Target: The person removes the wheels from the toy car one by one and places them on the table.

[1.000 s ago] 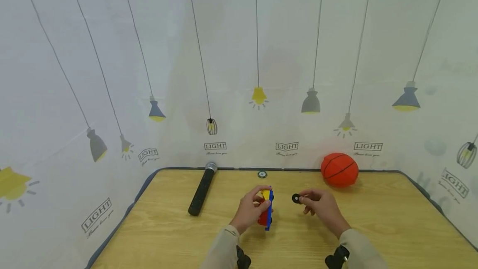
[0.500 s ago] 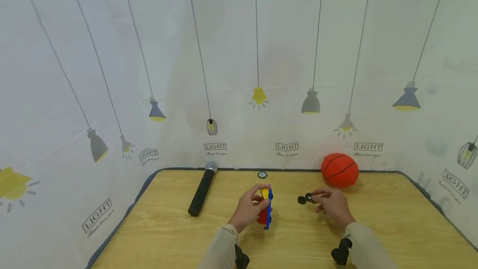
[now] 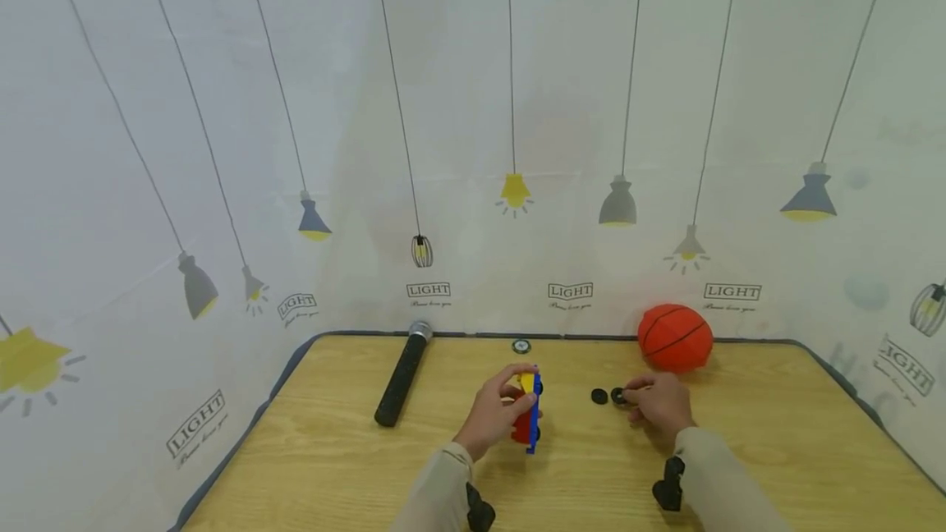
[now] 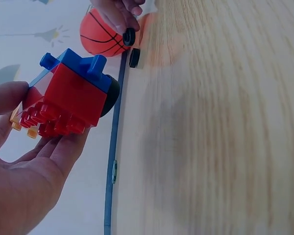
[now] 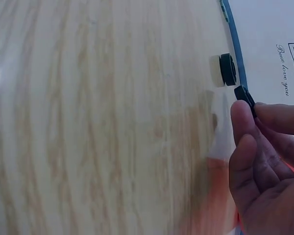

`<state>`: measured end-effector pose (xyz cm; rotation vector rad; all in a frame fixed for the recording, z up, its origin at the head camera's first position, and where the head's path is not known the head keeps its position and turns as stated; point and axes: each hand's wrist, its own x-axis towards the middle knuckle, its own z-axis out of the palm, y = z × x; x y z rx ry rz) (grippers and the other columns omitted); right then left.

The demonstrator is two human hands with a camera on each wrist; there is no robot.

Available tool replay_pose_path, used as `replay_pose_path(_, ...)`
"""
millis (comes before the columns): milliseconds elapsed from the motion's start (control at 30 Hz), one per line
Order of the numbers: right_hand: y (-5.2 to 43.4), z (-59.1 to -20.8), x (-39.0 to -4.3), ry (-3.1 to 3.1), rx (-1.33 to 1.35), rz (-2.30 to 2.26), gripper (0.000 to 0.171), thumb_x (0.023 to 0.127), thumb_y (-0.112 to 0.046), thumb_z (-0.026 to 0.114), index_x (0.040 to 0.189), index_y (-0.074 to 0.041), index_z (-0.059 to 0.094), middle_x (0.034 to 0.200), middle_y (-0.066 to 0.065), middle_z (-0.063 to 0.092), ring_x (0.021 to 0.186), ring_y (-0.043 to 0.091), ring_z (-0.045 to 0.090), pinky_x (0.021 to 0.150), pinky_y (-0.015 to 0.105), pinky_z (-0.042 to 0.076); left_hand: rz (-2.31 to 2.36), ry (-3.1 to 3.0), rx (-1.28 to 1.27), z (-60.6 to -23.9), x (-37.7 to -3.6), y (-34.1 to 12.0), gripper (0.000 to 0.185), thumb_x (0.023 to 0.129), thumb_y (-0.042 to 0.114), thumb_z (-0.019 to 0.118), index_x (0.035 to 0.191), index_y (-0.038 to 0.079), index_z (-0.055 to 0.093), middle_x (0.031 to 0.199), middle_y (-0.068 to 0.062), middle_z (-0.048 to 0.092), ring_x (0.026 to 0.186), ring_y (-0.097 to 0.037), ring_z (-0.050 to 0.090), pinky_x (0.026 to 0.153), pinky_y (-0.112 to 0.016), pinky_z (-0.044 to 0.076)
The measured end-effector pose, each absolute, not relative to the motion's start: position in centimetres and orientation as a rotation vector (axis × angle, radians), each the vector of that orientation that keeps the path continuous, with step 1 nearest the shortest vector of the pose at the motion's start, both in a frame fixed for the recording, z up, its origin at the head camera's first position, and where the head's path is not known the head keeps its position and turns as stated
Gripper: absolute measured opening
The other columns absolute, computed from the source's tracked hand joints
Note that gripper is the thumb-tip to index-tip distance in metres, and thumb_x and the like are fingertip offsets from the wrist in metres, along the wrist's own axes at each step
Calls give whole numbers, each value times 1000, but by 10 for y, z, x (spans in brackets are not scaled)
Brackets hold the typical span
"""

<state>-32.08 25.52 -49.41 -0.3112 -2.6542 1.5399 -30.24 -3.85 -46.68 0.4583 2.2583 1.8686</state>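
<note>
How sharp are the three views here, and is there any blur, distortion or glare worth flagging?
Head view: evenly lit, sharp, wide-angle bend at the table edges, soft shadows only. Left wrist view: toy block car fairly sharp, the left hand large and soft, wood grain smeared. Right wrist view: grain blurred, right hand soft, a pale glare spot at the left edge, black wheel reasonably clear.

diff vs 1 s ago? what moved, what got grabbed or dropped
The right hand moved down and right, toward the table, with one black wheel pinched in its grip. A second black wheel now lies just left of it; one second ago only one wheel showed, raised in that hand. Unchanged: the left hand holds the block toy car in place; microphone and orange ball did not move.
</note>
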Motion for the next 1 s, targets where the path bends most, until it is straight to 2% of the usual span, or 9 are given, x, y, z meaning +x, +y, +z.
replay_pose_path(133,254,-499,-323,-2665,-312,1510,19,91,-9,67,101,6,71,63,6,70,51,14,65,49,30,51,1880,2239,452,-472,-305,-38,38,102,15,59,135,32,57,108,-14,67,95,-32,74,75,-41,62)
replay_pose_path(433,251,-497,-323,-2684,-373,1452,15,90,-8,66,95,6,69,61,5,65,51,13,60,48,27,49,1883,2219,453,-472,-305,-37,37,102,16,60,134,34,58,111,-14,65,94,-25,75,73,-39,62)
replay_pose_path(1000,248,-496,-324,-2667,-466,1514,28,92,-13,55,108,8,65,67,5,66,50,11,62,47,24,50,1889,2211,456,-472,-306,-36,38,101,14,60,134,33,58,109,-14,64,99,-37,74,76,-45,62)
